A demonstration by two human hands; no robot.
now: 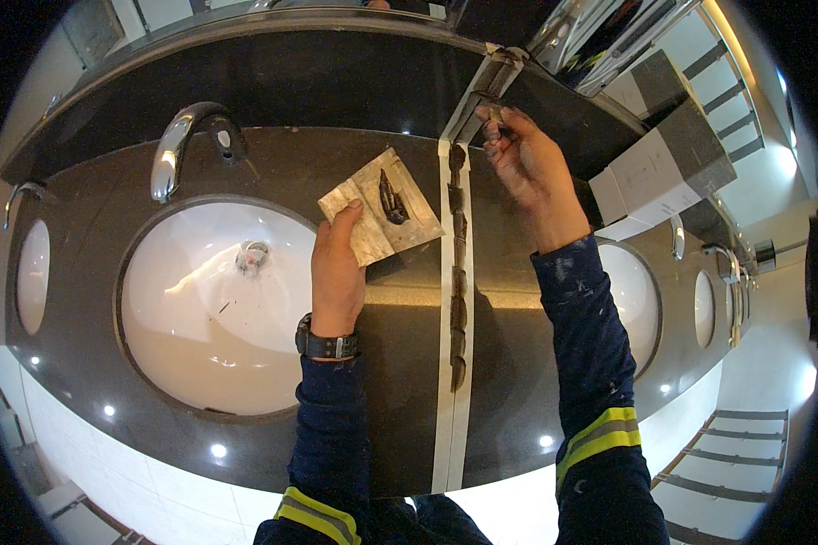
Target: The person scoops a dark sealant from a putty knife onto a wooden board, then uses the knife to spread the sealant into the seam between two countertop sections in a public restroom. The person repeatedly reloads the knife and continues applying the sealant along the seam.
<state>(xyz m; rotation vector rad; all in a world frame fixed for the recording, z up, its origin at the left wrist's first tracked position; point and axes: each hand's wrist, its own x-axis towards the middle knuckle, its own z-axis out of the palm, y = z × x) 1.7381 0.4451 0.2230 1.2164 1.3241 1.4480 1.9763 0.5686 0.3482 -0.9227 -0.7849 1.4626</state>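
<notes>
In my left hand [338,272], thumb on top, is a pale, stained square board [359,209] bearing a smear of dark brown paste [393,198]. My right hand [529,163] is raised at the backsplash with its fingers pinched; a small thing may be between the fingertips, too hidden to name. Below it, a seam runs down the dark countertop between two strips of pale masking tape [443,381]. Dark brown filler [458,282] lies in uneven dabs along that seam. Tape and dark filler also continue up the backsplash joint [486,82], beside my right fingertips.
To the left is a white oval sink [218,336] with debris near its drain, under a curved chrome tap [171,154]. A white box [650,177] stands at the back right. Beyond my right sleeve is another sink [634,295]. The counter's front edge curves below.
</notes>
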